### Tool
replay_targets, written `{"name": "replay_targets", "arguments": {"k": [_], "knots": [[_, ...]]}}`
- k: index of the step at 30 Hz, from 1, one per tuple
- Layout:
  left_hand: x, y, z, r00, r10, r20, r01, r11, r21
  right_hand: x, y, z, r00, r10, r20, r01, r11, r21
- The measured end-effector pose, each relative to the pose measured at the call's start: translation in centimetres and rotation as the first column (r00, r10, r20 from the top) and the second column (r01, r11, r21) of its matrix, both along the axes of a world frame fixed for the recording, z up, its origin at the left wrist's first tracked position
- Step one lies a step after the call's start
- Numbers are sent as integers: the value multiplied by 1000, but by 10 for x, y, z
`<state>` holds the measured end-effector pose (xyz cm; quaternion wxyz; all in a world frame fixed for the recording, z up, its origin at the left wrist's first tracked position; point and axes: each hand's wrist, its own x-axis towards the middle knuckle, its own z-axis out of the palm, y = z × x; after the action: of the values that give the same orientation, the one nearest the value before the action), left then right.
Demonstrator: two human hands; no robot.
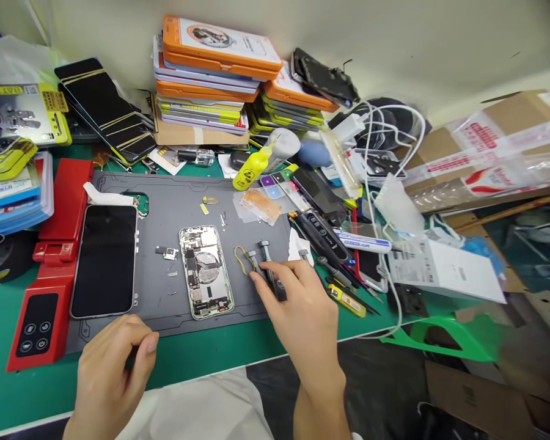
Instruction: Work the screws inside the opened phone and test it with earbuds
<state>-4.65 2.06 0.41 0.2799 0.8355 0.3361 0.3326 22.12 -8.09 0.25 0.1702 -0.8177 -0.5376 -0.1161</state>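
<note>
An opened phone body [206, 271] with bare circuitry lies on a grey work mat [174, 201]. Left of it a detached black screen [104, 260] rests face up. My right hand [302, 311] reaches onto the mat's right part, its fingers closed around the black handles of small screwdrivers [266, 263] lying there. A yellow rubber band [241, 260] lies just beside those tools. My left hand [112, 360] hovers at the mat's near edge, fingers curled into a loose pinch; whether anything is in it is not visible. Small loose parts [167, 252] lie between screen and phone body.
A red heating device [50, 275] sits left of the mat. Stacked orange and green boxes [211, 67] stand against the wall. A yellow squeeze bottle [252, 168], pens, tools and white cables [385, 159] crowd the right side. Cardboard boxes [495, 140] and a green stool [444, 339] stand further right.
</note>
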Motion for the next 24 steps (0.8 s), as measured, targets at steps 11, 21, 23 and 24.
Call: {"name": "replay_targets", "arguments": {"k": [11, 21, 23, 24], "knots": [[5, 0, -5, 998, 14, -64, -13, 1000, 13, -8, -5, 5, 953, 61, -297, 41, 945, 325], [1, 1, -3, 990, -138, -41, 140, 988, 62, -30, 7, 2, 935, 135, -328, -48, 965, 259], [0, -1, -2, 994, -100, -47, 102, 994, 33, -34, 12, -1, 959, 109, -261, -49, 973, 226], [0, -1, -1, 996, -78, -51, 79, 997, 12, -36, 14, -2, 970, 98, -222, -54, 979, 197]]}}
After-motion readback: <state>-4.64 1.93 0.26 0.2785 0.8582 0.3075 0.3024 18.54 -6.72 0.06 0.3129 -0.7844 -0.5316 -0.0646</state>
